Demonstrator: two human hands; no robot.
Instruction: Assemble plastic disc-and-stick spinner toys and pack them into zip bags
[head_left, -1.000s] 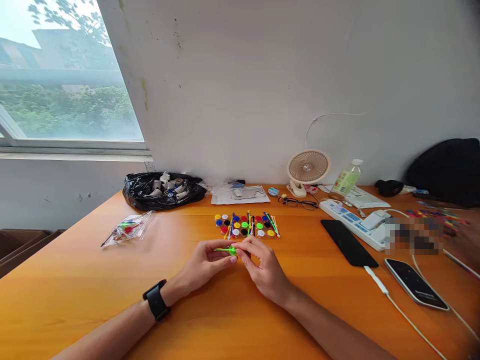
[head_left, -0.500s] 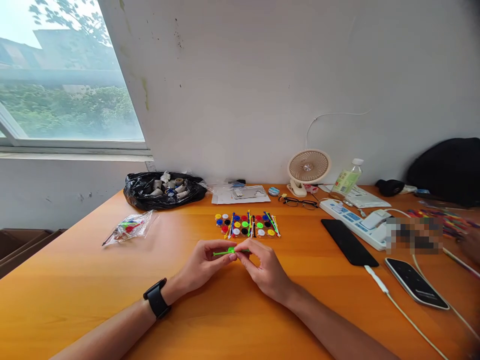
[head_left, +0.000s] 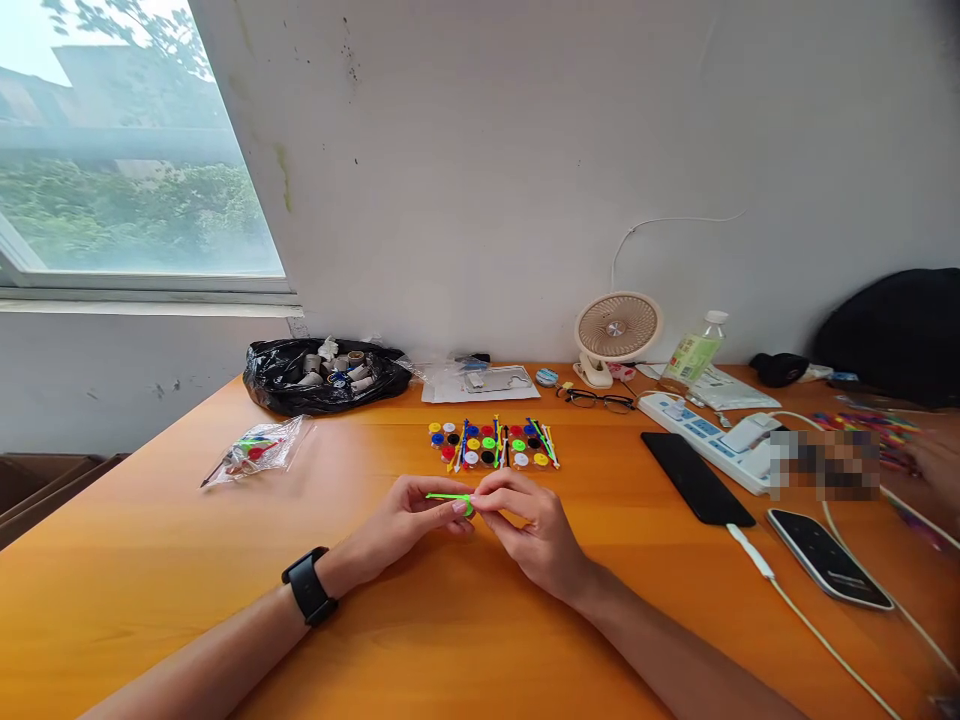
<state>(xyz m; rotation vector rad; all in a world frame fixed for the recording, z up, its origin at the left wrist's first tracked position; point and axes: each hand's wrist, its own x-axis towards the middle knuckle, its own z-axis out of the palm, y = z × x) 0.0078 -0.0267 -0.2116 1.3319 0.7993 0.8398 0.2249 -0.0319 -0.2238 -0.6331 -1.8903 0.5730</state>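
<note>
Above the front middle of the table, my left hand [head_left: 411,515] and my right hand [head_left: 534,525] meet, both with closed fingers. Between the fingertips is a thin bright-green plastic arrow [head_left: 445,496], its stem pointing left. A small green round piece [head_left: 469,507] sits under it, pinched by my left thumb and fingers. My right thumb and fingers grip the arrow near this round piece. Fingers partly hide where the two parts meet. Just beyond my hands lie rows of coloured round plastic pieces [head_left: 488,444], with several coloured arrows [head_left: 548,445] laid between them.
At left lie a clear bag of plastic parts [head_left: 255,450] and a black plastic bag [head_left: 322,378]. Rightward are a fan [head_left: 618,328], eyeglasses [head_left: 596,400], a bottle [head_left: 696,350], a power strip [head_left: 697,435], and a phone [head_left: 694,478]. Another person's hand [head_left: 937,455] is at the right edge.
The green arrow and round piece have turned between my fingers; the round piece now shows below the arrow. My right fingers have shifted slightly. The view has tilted a little.
</note>
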